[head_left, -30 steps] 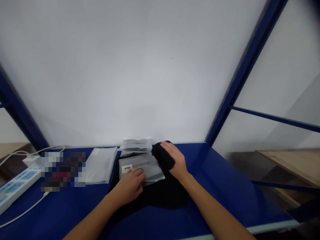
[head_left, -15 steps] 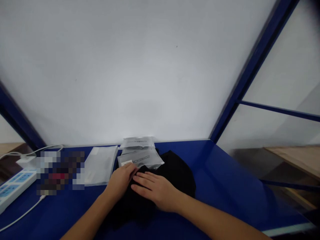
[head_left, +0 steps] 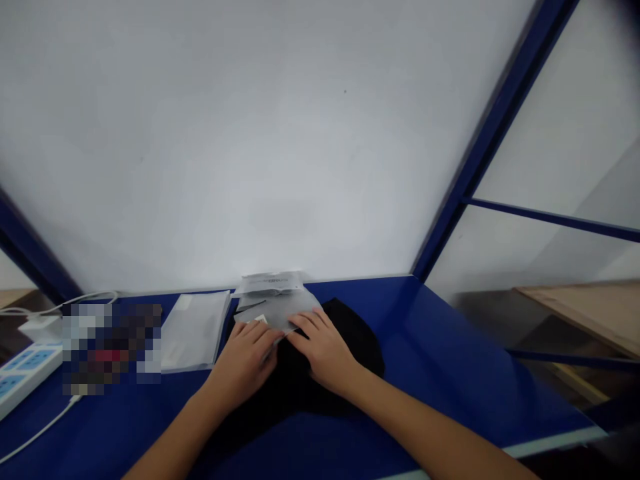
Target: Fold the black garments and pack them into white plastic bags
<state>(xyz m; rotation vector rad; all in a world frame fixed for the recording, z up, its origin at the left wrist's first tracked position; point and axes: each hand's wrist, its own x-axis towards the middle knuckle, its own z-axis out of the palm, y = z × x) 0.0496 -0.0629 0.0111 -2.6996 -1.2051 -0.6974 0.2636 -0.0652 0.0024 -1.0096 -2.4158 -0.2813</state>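
A black cloth item [head_left: 357, 333] lies on the blue table [head_left: 450, 373]. On its far edge rests a grey plastic pouch [head_left: 280, 310] with a small white label. My left hand [head_left: 245, 360] has its fingertips on the pouch's near left corner, fingers curled over the edge. My right hand [head_left: 325, 347] lies with fingers stretched out on the pouch's near right edge and on the cloth. Both hands meet at the pouch's opening side.
A second grey pouch [head_left: 273, 282] lies behind, against the white wall. A frosted flat bag [head_left: 193, 330] lies to the left. A white power strip [head_left: 25, 373] with a cable sits at the far left. A blue frame post [head_left: 480, 147] rises on the right.
My right hand moved from the far side of the black cloth to its near middle, then forward onto the pouch. My left hand stayed at the pouch's corner.
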